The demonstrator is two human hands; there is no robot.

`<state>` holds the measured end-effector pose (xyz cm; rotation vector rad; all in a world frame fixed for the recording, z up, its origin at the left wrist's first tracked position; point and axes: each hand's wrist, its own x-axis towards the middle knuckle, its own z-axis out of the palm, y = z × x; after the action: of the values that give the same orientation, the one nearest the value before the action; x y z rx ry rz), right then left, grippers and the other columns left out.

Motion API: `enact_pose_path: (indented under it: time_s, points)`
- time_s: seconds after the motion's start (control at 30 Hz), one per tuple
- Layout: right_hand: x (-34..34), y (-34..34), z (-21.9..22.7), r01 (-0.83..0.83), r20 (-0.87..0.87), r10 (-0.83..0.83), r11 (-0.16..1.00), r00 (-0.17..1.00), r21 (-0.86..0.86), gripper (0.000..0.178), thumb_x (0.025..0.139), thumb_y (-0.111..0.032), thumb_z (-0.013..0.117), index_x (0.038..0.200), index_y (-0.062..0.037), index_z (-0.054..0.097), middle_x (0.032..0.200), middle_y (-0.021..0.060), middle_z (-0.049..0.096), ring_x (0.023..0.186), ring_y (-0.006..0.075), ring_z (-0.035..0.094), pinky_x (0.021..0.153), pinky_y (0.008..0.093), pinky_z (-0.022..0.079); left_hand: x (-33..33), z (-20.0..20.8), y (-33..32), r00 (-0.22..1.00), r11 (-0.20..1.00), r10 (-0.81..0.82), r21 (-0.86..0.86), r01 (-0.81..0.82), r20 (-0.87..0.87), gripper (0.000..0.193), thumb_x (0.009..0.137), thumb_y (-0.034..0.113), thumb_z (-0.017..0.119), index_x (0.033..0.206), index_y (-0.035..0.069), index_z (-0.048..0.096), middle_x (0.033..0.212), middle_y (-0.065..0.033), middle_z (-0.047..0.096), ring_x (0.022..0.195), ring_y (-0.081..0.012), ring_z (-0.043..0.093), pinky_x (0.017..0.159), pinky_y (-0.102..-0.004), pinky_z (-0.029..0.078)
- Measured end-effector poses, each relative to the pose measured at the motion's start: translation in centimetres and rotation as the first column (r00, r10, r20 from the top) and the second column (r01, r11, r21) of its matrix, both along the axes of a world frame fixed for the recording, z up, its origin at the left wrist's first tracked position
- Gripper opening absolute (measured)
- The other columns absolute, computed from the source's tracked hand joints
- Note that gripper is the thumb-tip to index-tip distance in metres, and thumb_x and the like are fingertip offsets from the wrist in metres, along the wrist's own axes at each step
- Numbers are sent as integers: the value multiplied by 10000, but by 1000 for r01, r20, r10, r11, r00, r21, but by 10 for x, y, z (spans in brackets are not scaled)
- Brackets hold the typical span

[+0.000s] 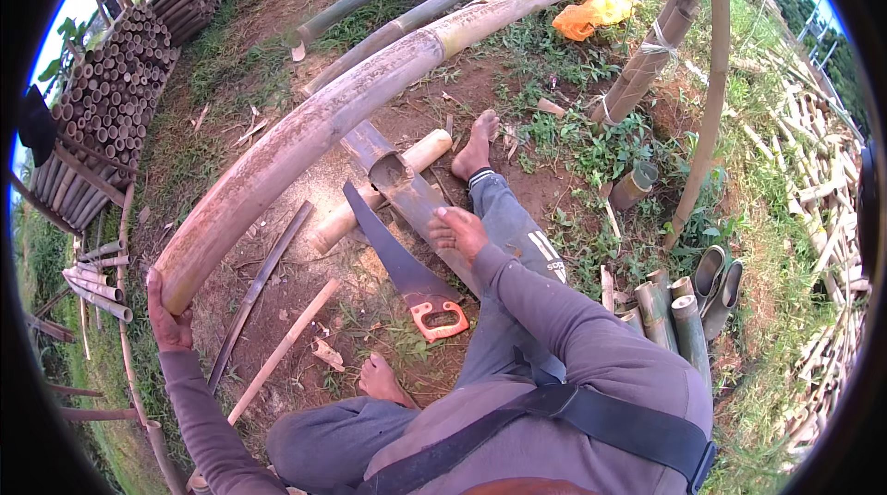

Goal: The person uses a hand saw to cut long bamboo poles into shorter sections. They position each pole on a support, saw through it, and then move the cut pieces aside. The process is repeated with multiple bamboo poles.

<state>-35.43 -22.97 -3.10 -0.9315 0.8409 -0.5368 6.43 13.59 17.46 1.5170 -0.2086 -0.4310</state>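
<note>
A long, thick bamboo pole (305, 130) slants from near left to far right. Its near end rests in my left hand (171, 315), whose fingers wrap round the underside and edge. My right hand (459, 232) is beside my right knee, over a split bamboo length (423, 204). Its fingers are loosely curled together and nothing shows in them. Left of that hand lies a handsaw (393, 250) with a dark blade and an orange handle, leaning over the bamboo pieces. A shorter pale bamboo piece (427, 151) crosses beneath the split length, with sawdust around it.
More bamboo poles (407, 29) lie at the far side near an orange plastic bag (596, 10). Upright tied poles (651, 56) stand at right. Short cut tubes (688, 329) stand near my right elbow. Thin strips (263, 292) lie at left, beyond them stacked bamboo (115, 79).
</note>
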Motion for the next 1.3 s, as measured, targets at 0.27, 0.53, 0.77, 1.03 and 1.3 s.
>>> enact_pose_path:
  time_s: [0.27,0.53,0.77,1.03,1.3]
  points:
    - [141,-105,106,115,619,-307,937,723,330,1217,777,-836,707,1591,-9,338,1583,212,449,1449,423,444,1195,630,342,-10,10,285,854,851,515,-80,-520,-73,587,943,596,686,1293,129,622,1132,-54,728,783,-125,710,453,-232,413]
    - [211,40,162,128,492,-421,843,762,523,973,793,-652,846,1463,-48,481,1393,144,619,1298,339,587,1167,519,443,-85,-121,238,923,629,258,-675,-385,-286,1001,941,693,636,1632,70,265,1624,-271,374,1445,-416,448,1186,-634,377]
    - [142,173,173,-506,504,320,813,802,288,1002,915,-649,714,1583,-23,305,1516,220,451,1416,362,455,1186,606,320,-67,-59,86,945,557,326,-801,-220,-33,1226,701,750,824,1609,91,329,1598,-198,441,1458,-420,452,1181,-704,362]
    - [143,-74,63,220,448,-376,906,811,361,1099,822,-807,685,1580,-81,357,1595,200,413,1468,408,402,1215,617,317,-75,-91,207,697,479,637,-540,-692,-328,994,833,774,662,1564,144,424,1537,-169,518,1404,-430,506,1131,-722,392]
    - [185,-43,33,179,281,-306,899,910,400,803,855,-648,748,1443,-132,570,1428,142,617,1328,377,559,1151,635,406,-30,-133,283,665,501,634,-444,-742,-396,967,892,818,547,1597,177,383,1601,-147,449,1455,-430,435,1151,-734,327]
